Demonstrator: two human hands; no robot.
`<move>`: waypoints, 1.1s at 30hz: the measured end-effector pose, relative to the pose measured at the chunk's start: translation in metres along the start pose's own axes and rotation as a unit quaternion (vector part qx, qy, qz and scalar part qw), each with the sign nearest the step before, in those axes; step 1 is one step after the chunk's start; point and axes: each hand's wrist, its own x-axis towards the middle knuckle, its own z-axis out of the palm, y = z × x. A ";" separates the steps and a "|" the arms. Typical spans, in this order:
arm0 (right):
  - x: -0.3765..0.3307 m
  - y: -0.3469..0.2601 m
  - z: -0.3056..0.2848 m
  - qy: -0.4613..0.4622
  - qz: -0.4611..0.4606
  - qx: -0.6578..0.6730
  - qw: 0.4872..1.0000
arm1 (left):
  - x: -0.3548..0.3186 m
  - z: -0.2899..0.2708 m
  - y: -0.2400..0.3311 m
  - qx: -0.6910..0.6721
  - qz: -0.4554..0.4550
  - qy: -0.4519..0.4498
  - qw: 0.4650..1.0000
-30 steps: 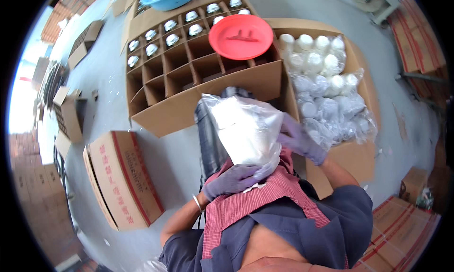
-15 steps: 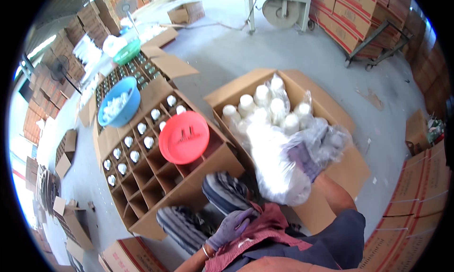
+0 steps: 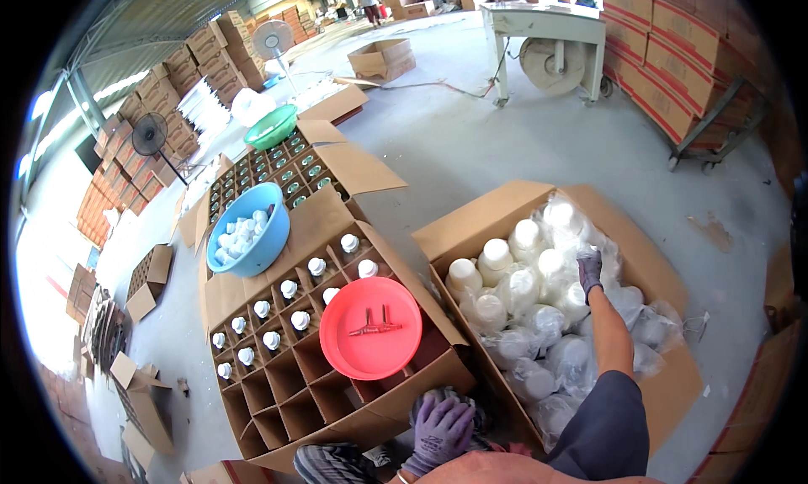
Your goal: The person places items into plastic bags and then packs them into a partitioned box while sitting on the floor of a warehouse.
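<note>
My right hand (image 3: 592, 271), in a grey-purple glove, reaches into an open carton (image 3: 480, 212). Its fingers are closed on a clear plastic bag (image 3: 587, 250) among white bottle-shaped pieces (image 3: 528, 234), many wrapped in clear plastic. Resting on my knee in striped trousers, my left hand (image 3: 442, 431) wears a purple glove; its fingers lie spread and hold nothing. To its left stands a divided carton (image 3: 353, 417), where several white-capped bottles (image 3: 289, 289) fill some cells and others are vacant. A red round tray (image 3: 370, 358) with small dark metal tools (image 3: 376, 324) lies over its right part.
A blue basin (image 3: 273, 244) of white pieces sits on the carton flaps, with a green basin (image 3: 271, 129) behind it on another divided carton. Fans (image 3: 273, 40) and stacked boxes stand at the back left. A wheeled machine (image 3: 543, 50) and a loaded trolley (image 3: 725, 122) are farther right.
The large white plastic-wrapped bundle by my right arm is gone from the carton's near side. My right hand has moved farther into the carton. The view has tilted up.
</note>
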 end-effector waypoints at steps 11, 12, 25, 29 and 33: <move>0.017 0.075 -0.009 -0.105 0.068 -0.303 0.945 | -0.005 0.024 -0.004 0.007 -0.031 -0.022 0.999; 0.019 0.080 -0.014 -0.175 0.067 -0.454 0.871 | -0.007 0.025 -0.004 0.005 -0.031 -0.021 0.999; -0.014 -0.034 -0.020 -0.302 0.018 -0.634 0.712 | 0.018 0.008 0.013 -0.014 -0.046 -0.067 0.997; -0.039 -0.132 0.015 -0.243 -0.187 -0.664 0.682 | 0.028 0.006 0.008 -0.032 -0.027 -0.066 0.997; -0.100 -0.175 0.114 -0.343 -0.365 -0.289 0.816 | 0.024 0.005 0.002 -0.038 -0.029 -0.063 0.997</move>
